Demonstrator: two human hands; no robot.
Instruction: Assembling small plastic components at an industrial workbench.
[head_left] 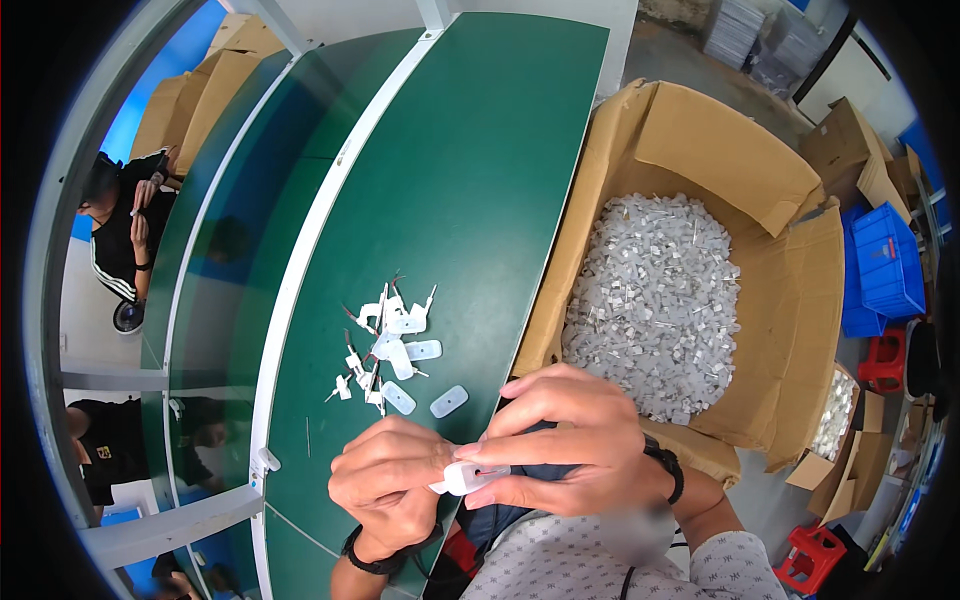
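One small white plastic housing (461,480) sits between left hand (390,482) and right hand (592,445), both pinching it. Its long axis runs roughly sideways.

At three o'clock are a blue bin (890,265) and a red stool (882,361). Another red stool (810,556) is at four o'clock. Brown boxes (166,112) are at ten o'clock. A person (118,245) in a black top is at nine o'clock.
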